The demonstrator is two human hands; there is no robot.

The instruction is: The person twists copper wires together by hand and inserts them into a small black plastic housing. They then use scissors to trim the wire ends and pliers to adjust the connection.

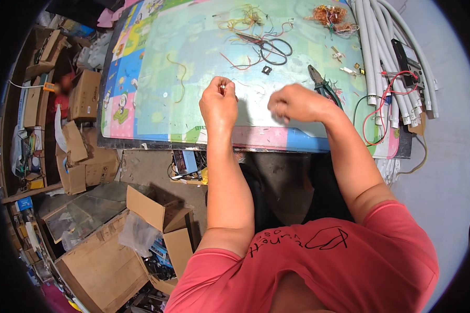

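Observation:
My left hand [219,107] is raised over the near part of the table, its thumb and fingers pinched together. A tiny pale bit shows at the fingertips, too small to name. To its right hovers my right hand [297,103], fingers curled and smeared by motion; whether they hold anything is unclear. Beyond the hands lie black-handled scissors [273,51] with their blades pointing left, and a small black part [267,70]. Green-handled pliers [326,88] rest just past my right wrist. A thin red wire [234,65] lies loose near the scissors.
The table has a colourful printed mat [121,78]. At the back are a tangle of yellowish wires [245,20] and copper wire [329,15]. White tubes [373,52] and a black meter [408,57] with red leads line the right. Cardboard boxes [102,261] crowd the floor left.

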